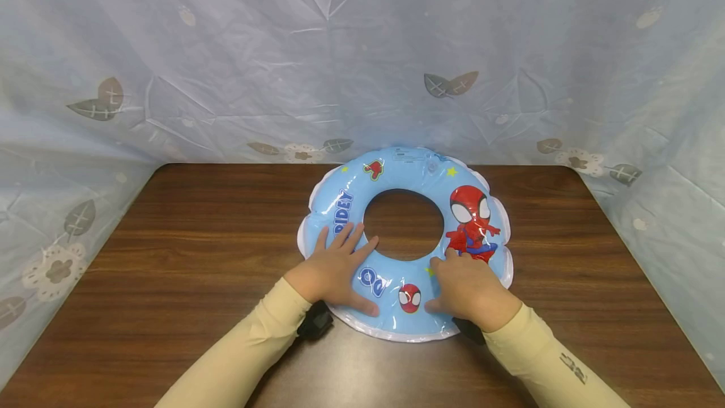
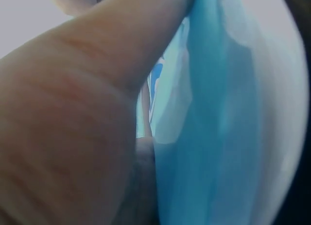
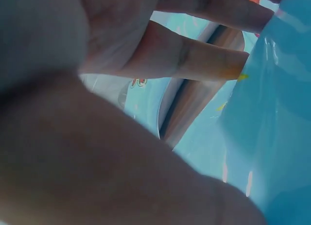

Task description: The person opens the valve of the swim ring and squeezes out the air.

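A blue inflatable swim ring (image 1: 419, 326) with a white scalloped edge lies on the table, puffed up, with red cartoon figures and lettering printed on it. My left hand (image 1: 337, 269) lies with fingers spread over its near left part, thumb toward the front. On the near right part, my right hand (image 1: 467, 285) touches the ring with its fingertips, the fingers slightly bent. Close up in the left wrist view, the thumb rests along the blue vinyl of the ring (image 2: 209, 113). In the right wrist view, fingertips and thumb press the ring's surface (image 3: 272, 128). A clear valve (image 1: 433, 164) shows at the far side.
The brown wood-grain table (image 1: 215, 238) extends to both sides of the ring. A pale curtain (image 1: 362, 68) with leaf and flower prints hangs behind the table and along its sides; the ring's far edge reaches the table's back edge.
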